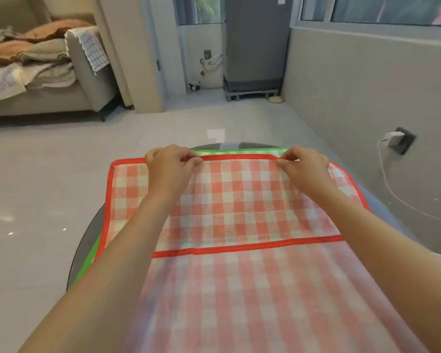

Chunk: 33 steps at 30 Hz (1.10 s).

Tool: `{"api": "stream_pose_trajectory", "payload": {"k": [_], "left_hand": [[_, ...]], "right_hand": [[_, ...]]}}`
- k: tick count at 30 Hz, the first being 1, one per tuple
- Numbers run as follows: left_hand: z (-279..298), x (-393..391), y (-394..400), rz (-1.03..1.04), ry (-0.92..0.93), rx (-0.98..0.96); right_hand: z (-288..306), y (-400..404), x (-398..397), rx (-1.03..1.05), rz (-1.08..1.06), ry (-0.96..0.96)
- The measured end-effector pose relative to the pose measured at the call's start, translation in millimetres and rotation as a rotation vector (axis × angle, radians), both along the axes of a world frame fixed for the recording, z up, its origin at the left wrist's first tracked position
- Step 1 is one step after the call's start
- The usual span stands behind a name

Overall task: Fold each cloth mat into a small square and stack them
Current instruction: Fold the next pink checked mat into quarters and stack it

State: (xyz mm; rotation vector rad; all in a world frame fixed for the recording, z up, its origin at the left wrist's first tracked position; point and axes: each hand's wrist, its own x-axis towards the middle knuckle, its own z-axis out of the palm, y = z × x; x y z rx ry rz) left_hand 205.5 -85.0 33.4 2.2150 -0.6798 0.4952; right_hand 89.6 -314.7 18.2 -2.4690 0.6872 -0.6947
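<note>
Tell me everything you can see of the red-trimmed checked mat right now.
The red-trimmed mat is thin woven-looking cloth, red-and-white checked with a solid red border. It lies spread over the dark round table, on top of a green-trimmed mat whose edges peek out at the far side and left. A red-bordered edge crosses its middle, so one layer lies over another. The left hand and right hand pinch its far edge.

We see a woven, matt checked cloth mat point(239, 200) with stitched red binding, a glossy tiled floor point(49, 187), a fabric sofa point(87, 80)
</note>
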Motion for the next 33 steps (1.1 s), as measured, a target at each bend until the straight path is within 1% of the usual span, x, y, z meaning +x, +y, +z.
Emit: {"api": "stream_pose_trajectory", "payload": {"k": [3, 7, 10, 13, 15, 18, 22, 25, 27, 31, 33], "left_hand": [[32.2, -20.8, 10.5, 0.001, 0.047, 0.04], [71.1, -56.9, 30.7, -0.037, 0.103, 0.197], [83.8, -85.4, 50.6, -0.097, 0.159, 0.275], [84.3, -111.8, 74.7, -0.163, 0.197, 0.301], [80.5, -128.7, 89.3, -0.215, 0.219, 0.322], [67.8, -151.2, 105.7, -0.284, 0.243, 0.352], [40.3, -175.0, 119.5, -0.366, 0.347, 0.392], [17.7, -183.2, 127.8, -0.406, 0.408, 0.425], [5.2, -186.0, 132.2, -0.429, 0.444, 0.438], [-13.2, -192.3, 135.4, -0.466, 0.462, 0.451], [-19.2, -195.6, 135.3, -0.487, 0.468, 0.476]], "right_hand": [[27.9, 6.9, -25.6, -0.026, 0.069, -0.033], [59.3, 17.3, -67.0, -0.118, 0.229, -0.003], [73.1, 27.4, -101.8, -0.217, 0.317, 0.044], [75.9, 39.1, -134.7, -0.238, 0.389, 0.053], [73.2, 44.7, -153.8, -0.238, 0.399, 0.081], [65.4, 49.2, -178.4, -0.236, 0.411, 0.177], [48.8, 59.2, -202.7, -0.191, 0.452, 0.339], [30.2, 63.3, -210.9, -0.149, 0.533, 0.443], [18.6, 65.3, -214.6, -0.127, 0.585, 0.471], [1.4, 65.9, -221.7, -0.201, 0.635, 0.488], [-2.9, 64.0, -223.5, -0.204, 0.647, 0.492]]}}
